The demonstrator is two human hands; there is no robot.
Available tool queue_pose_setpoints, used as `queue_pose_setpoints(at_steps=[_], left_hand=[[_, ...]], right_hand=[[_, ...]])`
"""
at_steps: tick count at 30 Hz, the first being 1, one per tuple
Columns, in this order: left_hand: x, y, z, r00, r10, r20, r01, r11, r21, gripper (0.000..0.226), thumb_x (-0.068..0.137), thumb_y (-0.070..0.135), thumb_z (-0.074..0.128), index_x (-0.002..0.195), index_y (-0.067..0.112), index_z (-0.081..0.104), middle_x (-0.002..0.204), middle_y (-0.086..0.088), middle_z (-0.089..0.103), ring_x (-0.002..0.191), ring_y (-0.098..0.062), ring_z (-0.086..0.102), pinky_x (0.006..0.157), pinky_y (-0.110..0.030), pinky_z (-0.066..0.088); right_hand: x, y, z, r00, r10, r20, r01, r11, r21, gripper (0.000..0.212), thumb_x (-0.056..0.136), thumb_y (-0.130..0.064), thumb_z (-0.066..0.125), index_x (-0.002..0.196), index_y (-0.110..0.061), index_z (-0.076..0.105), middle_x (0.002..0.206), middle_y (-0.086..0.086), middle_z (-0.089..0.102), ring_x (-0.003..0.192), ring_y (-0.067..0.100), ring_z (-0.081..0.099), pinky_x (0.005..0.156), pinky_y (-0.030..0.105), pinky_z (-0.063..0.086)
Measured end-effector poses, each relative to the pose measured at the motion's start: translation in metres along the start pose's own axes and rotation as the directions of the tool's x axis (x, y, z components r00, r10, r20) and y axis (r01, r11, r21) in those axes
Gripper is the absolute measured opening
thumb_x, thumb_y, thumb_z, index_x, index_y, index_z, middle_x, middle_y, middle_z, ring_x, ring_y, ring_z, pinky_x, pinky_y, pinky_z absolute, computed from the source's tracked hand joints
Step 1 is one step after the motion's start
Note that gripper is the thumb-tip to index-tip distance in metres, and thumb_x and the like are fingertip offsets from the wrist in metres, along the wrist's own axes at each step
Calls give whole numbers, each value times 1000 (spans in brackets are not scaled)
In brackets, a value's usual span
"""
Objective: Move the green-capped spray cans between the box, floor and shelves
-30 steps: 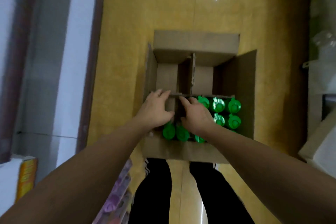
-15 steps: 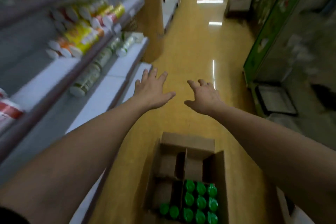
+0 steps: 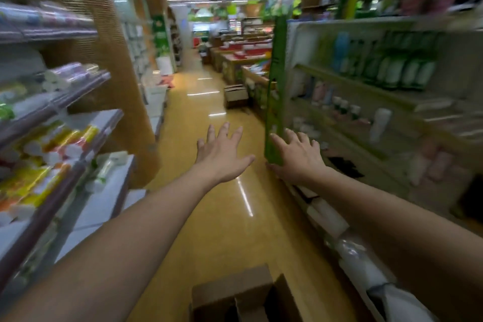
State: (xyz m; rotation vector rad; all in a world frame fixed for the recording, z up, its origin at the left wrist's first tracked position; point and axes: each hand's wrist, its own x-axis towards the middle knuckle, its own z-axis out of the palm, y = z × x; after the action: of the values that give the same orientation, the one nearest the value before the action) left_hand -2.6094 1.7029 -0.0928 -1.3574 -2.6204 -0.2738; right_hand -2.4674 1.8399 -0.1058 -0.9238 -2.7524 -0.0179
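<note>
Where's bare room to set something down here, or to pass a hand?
Bare yellow glossy floor runs between the left white shelving unit and the right shelf unit, ahead of the open brown cardboard box. Left hand and right hand hover open there. The packed shelves are crowded; a second cardboard box partly narrows the far aisle.

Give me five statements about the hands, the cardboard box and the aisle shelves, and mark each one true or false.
1. Both hands, the left hand and the right hand, are held out with fingers spread. True.
2. The left hand grips a green bottle. False: it holds nothing.
3. An open cardboard box sits on the floor below the arms. True.
4. The right-side shelves carry bottles. True.
5. The right hand rests on the cardboard box. False: it is raised well above it.
</note>
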Motion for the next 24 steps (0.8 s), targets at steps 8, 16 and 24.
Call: queue_pose_setpoints(at_steps=[8,16,24], left_hand=[[-12,154,39,917,385,102,-360,911,-199,86,89,77,43,159,36,15,169,-1,5,154,-37,1,121,-59,16],[-99,330,25,719,691,67,-652,706,-278,84,89,78,41,158,38,17,168,-2,9,154,-36,5,119,-60,18],[-242,504,-8,493,869,-51,-831,453,-324,84,88,76,43,158,37,18,169,-2,5,155,-32,0,121,-59,15]], right_hand=[[-140,106,-8,903,427,50,-421,902,-100,86,89,-59,61,158,-36,15,165,12,16,149,39,17,117,63,21],[-323,195,-64,676,736,-39,-734,666,-134,88,88,-65,59,158,-36,15,166,10,14,149,40,17,117,64,17],[-517,265,-126,466,873,-144,-883,447,-143,87,86,-65,59,157,-37,18,167,9,13,150,38,14,117,64,15]])
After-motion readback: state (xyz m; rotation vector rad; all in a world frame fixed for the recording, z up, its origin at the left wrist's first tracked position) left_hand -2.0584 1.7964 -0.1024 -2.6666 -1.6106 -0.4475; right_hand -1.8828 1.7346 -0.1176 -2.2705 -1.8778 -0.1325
